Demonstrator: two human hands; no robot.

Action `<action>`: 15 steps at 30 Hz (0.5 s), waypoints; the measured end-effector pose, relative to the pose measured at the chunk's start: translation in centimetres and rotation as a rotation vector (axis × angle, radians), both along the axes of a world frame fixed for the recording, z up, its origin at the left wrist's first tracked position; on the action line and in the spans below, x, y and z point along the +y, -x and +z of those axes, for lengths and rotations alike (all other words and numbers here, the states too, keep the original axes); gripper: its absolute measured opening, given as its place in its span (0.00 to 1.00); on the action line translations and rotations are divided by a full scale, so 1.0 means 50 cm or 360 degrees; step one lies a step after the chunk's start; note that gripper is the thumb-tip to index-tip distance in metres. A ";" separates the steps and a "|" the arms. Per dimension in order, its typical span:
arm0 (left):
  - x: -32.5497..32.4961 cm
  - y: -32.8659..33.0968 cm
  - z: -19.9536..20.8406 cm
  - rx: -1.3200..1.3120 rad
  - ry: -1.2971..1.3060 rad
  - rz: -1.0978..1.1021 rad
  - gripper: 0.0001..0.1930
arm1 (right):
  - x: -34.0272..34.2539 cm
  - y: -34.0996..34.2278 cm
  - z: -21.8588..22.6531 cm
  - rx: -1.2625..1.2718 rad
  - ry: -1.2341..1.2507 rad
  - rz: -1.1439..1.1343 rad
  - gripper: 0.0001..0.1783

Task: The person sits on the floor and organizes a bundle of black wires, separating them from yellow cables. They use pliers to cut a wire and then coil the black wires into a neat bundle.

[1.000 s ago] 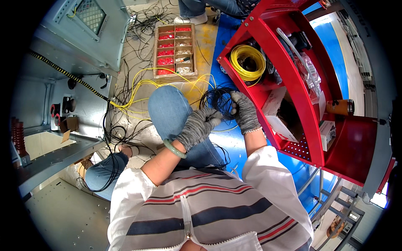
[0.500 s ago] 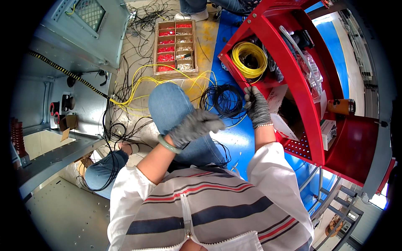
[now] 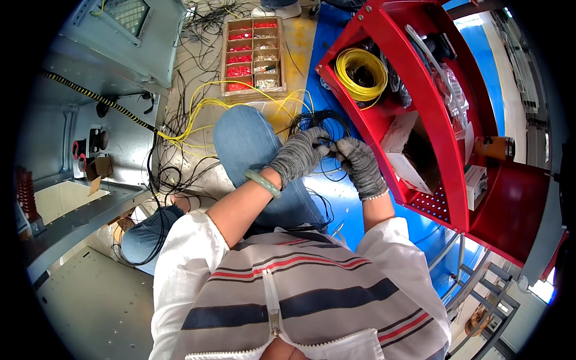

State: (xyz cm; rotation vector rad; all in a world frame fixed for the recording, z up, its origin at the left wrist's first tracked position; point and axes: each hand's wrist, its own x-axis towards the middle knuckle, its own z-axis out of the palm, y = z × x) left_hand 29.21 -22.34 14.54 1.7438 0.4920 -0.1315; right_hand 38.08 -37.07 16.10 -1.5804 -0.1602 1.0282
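Note:
In grey knit gloves, my left hand (image 3: 302, 155) and my right hand (image 3: 360, 163) meet above the blue floor, right of my knee. The fingers of both are closed in a pinch around black cable (image 3: 329, 143), whose end I cannot make out behind the gloves. Just beyond them lies a loose coil of black cable (image 3: 341, 119), partly hidden by my left hand. Yellow wires (image 3: 201, 108) fan out from a black-and-yellow wrapped bundle (image 3: 99, 105) on the left and pass behind my knee toward that coil.
A divided wooden box (image 3: 254, 96) of small red and metallic parts stands ahead. On the right, a red rack (image 3: 414, 78) holds a yellow wire coil (image 3: 360, 93) and an opened carton (image 3: 401, 133). A grey metal cabinet (image 3: 135, 60) borders the left; another person's shoe (image 3: 277, 11) shows beyond.
My left hand has moved right and forward to meet my right hand, and its fingers have closed on the black cable. My right hand has come slightly nearer to me.

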 end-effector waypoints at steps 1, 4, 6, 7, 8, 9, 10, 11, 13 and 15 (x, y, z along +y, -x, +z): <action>0.001 -0.002 0.007 0.0081 0.0020 0.0011 0.12 | 0.002 0.000 0.006 -0.0068 0.0014 0.0030 0.17; 0.009 0.003 -0.035 -0.0170 0.0344 0.0449 0.13 | -0.020 -0.031 0.021 -0.0177 0.0046 -0.0191 0.19; 0.017 0.002 0.026 0.0077 0.0651 0.0718 0.16 | -0.051 -0.057 0.030 -0.0269 0.0022 -0.0382 0.19; 0.020 0.003 0.026 0.0055 0.0759 0.0757 0.16 | -0.067 -0.068 0.041 -0.0323 0.0010 -0.0442 0.19; 0.026 0.007 0.023 0.0034 0.0867 0.0795 0.16 | -0.093 -0.079 0.041 -0.0416 0.0048 -0.0442 0.18; 0.027 0.010 0.023 0.0016 0.0977 0.0838 0.16 | -0.113 -0.087 0.036 -0.0464 0.0017 -0.0484 0.17; 0.022 0.008 0.036 0.0059 0.0895 0.0882 0.15 | -0.132 -0.091 0.037 -0.0529 0.0073 -0.0534 0.17; 0.020 0.008 0.034 0.0021 0.0884 0.0863 0.15 | -0.148 -0.093 0.040 -0.0593 0.0129 -0.0583 0.16; 0.024 0.009 0.025 -0.0054 0.0863 0.0815 0.15 | -0.175 -0.096 0.041 -0.0632 0.0172 -0.0630 0.16; 0.023 0.010 0.010 -0.0098 0.1014 0.0832 0.15 | -0.197 -0.094 0.042 -0.0584 0.0270 -0.0671 0.16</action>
